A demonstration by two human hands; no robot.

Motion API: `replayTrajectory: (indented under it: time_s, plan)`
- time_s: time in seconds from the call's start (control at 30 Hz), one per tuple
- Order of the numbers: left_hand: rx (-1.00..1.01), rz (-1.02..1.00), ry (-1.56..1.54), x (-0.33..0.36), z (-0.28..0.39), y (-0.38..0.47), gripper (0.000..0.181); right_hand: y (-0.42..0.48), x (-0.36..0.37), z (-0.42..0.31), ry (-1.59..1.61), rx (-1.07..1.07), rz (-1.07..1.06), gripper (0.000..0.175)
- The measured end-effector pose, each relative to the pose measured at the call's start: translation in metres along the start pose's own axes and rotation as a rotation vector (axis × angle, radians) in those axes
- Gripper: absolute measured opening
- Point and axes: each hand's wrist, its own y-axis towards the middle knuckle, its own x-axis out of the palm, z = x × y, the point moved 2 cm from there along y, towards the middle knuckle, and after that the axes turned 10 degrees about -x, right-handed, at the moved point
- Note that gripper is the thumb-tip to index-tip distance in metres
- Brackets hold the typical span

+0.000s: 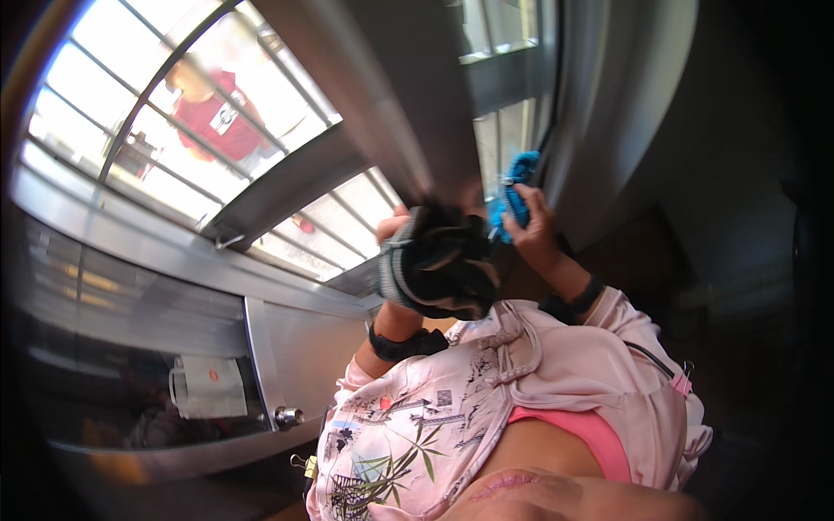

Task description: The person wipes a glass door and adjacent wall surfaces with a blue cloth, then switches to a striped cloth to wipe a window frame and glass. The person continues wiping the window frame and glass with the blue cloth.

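My left hand (392,225) grips a dark bundle of cloth (449,267) with a grey ribbed band along one side. The bundle covers most of that hand, so only some fingertips and the wrist show. To the right, my right hand (537,228) pinches a bright blue, fuzzy-textured cloth (517,189) between thumb and fingers. Both things are held up in front of my chest, beside a metal door frame (417,84). Motion blur softens the dark bundle's shape.
A barred window (215,176) in the metalwork stands ahead on the left. Beyond its bars is a person in a red shirt (218,117). Lower left, a glass-panelled door (130,325) carries a round metal knob (288,417). A white bag (210,386) shows at the glass.
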Motion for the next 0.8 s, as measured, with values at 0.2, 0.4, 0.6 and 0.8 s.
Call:
replayTrajectory:
  time_s: [0.2, 0.4, 0.6, 0.8]
  plan:
    - [-0.106, 0.067, -0.114, -0.004, 0.004, -0.003, 0.037, 0.063, -0.014, -0.060, -0.046, -0.476, 0.093, 0.058]
    - [-0.138, 0.083, -0.163, -0.007, 0.007, -0.001, 0.037, 0.115, -0.008, 0.038, -0.360, -0.321, 0.313, 0.066]
    - [-0.175, 0.065, -0.216, -0.006, 0.007, -0.008, 0.037, 0.068, 0.014, 0.169, -0.366, 0.377, 0.299, 0.044]
    - [-0.261, -0.019, -0.308, 0.001, 0.008, -0.025, 0.037, 0.029, 0.013, 0.047, -0.095, 0.079, 0.237, 0.044]
